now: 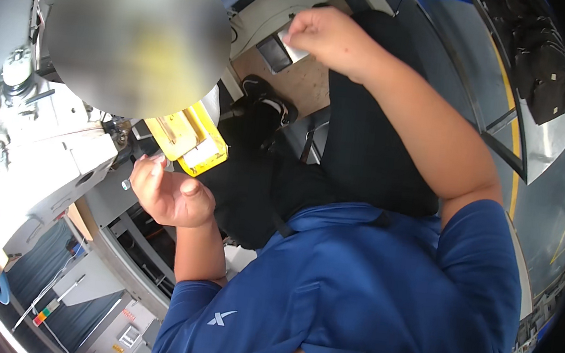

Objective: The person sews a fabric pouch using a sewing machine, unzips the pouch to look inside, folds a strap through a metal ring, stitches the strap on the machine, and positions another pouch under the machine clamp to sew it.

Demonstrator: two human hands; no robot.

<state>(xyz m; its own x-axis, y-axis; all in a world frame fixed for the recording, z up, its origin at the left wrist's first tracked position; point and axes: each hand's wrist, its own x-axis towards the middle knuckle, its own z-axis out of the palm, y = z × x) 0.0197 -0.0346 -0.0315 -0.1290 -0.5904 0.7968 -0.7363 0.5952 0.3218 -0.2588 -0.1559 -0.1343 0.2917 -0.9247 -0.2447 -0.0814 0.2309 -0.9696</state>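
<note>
My left hand [171, 196] is palm up at the left, fingers loosely curled and apart from the thumb, holding nothing that I can see. Just beyond it is an open yellow plastic container [193, 143] with a pale piece inside. A small metal part [126, 184] shows beside my left fingertips; I cannot tell whether they touch. My right hand [324, 39] is raised over my dark-clothed leg at the upper middle, fingers closed, with their contents hidden. Behind it lies a black-and-silver flat object [274, 55]. A blurred oval hides the area above the yellow container.
A white machine [59, 139] with metal fittings fills the left side. A signal light [44, 310] and cables are at the lower left. At the right, dark items [538, 72] lie on a metal-edged surface. A black shoe [269, 103] is on the floor among metal frame parts.
</note>
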